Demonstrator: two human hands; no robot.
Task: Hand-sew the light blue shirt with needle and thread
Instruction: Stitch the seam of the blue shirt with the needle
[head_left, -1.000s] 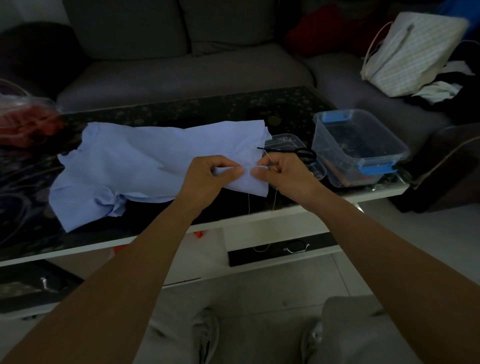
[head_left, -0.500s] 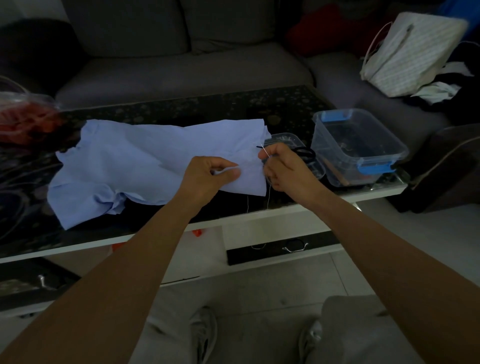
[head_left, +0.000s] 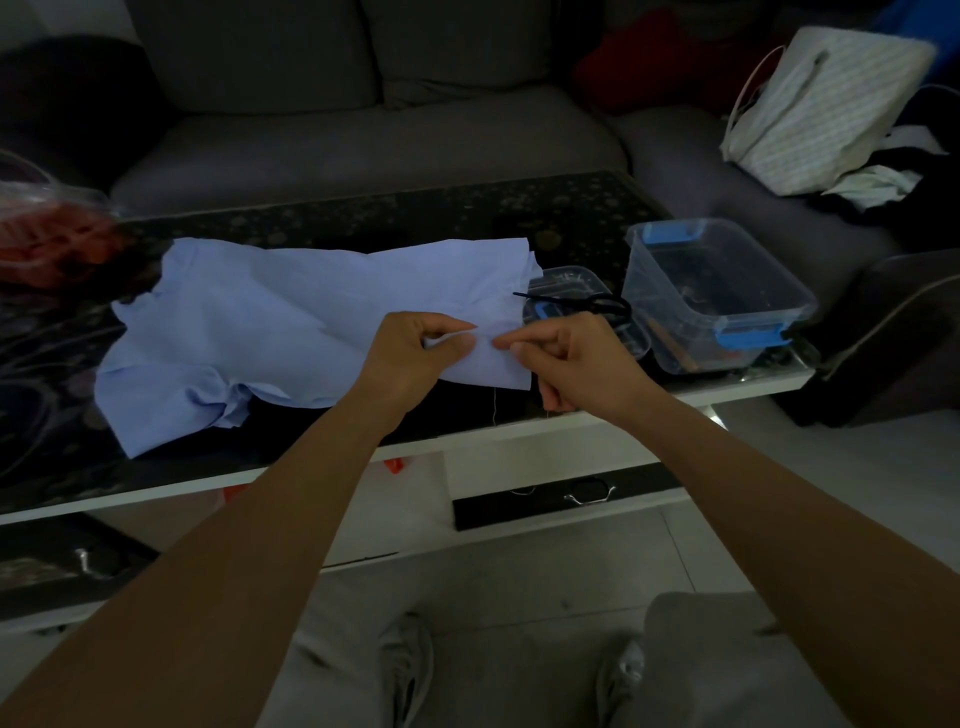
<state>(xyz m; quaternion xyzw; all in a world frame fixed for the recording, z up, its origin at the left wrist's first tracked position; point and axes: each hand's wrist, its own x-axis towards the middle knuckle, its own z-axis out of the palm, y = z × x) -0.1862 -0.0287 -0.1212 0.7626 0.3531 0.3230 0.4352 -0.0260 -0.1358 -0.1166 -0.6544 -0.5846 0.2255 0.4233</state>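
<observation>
The light blue shirt (head_left: 270, 332) lies spread over the dark glass coffee table (head_left: 363, 218). My left hand (head_left: 410, 358) pinches a fold of the shirt's near right corner between thumb and fingers. My right hand (head_left: 576, 364) is just to the right, its thumb and forefinger pinched together at the cloth edge; the needle itself is too small to make out. A thin pale thread (head_left: 495, 408) hangs down from the cloth below the hands.
Black scissors (head_left: 576, 301) lie on a small clear lid beside a clear box (head_left: 722, 296) with blue clasps at the table's right end. A red bag (head_left: 47, 239) sits at the far left. A grey sofa (head_left: 363, 119) stands behind, with a pale tote (head_left: 821, 109).
My right hand had lifted up and right, away from the cloth, half a second ago; now it is back down at the cloth edge beside my left hand. The shirt stays in place.
</observation>
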